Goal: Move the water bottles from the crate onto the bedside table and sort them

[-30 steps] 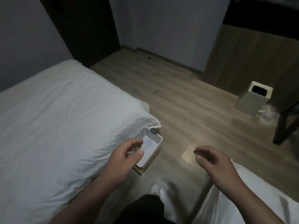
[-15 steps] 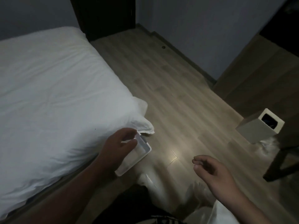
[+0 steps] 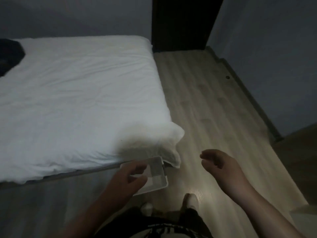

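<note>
My left hand (image 3: 126, 179) holds a small white plastic crate (image 3: 157, 170) by its left rim, low over the floor at the corner of the bed. The hand hides the crate's left side. What shows of the crate's inside looks empty, and no water bottles are in view. My right hand (image 3: 221, 166) hovers to the right of the crate, apart from it, its fingers loosely curled around nothing. No bedside table is in view.
A bed with a white sheet (image 3: 77, 100) fills the left side, with a dark item (image 3: 10, 55) at its far left. Wooden floor (image 3: 205, 109) runs along the bed to a dark doorway (image 3: 183, 23). A grey wall with a baseboard (image 3: 248, 83) stands on the right. My feet (image 3: 190, 201) are just below the crate.
The view has swung left, so the white bin and the chair leg have gone out of sight. The crate has stayed in my left hand and dropped lower, near my feet.
</note>
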A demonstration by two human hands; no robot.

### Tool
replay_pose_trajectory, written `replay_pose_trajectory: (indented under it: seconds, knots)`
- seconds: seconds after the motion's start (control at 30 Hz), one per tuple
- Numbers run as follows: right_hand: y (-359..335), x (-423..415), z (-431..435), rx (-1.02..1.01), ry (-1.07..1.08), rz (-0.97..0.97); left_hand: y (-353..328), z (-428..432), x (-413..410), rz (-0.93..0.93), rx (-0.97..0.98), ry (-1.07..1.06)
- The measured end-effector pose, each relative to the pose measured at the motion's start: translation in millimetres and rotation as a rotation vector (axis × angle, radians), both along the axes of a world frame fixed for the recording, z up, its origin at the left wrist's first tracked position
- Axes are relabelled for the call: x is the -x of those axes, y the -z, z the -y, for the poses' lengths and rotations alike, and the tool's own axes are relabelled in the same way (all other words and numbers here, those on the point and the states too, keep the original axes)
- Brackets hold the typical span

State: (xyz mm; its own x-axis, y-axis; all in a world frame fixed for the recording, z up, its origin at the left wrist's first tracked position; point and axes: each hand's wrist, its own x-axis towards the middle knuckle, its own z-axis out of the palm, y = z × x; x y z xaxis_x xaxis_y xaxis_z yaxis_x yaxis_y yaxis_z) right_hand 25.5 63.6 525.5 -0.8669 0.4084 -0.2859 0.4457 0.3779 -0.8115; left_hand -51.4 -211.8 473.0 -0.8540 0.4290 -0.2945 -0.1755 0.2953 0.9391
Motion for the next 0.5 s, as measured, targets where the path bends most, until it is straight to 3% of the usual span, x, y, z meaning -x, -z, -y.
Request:
replay_pose_trajectory:
  seconds: [0.13, 0.3, 0.5]
  knots:
    - [13, 25, -29, 0.032, -0.22, 0.046, -1, -16, -18, 0.036, 0.041, -0.235]
    - [42, 44, -63, 0.101, -0.481, 0.127, -1, -54, -60, 0.216, -0.07, -0.63]
    - [89, 50, -81, 0.061, -0.709, 0.263, 32, -74, -93, 0.325, -0.038, -0.891]
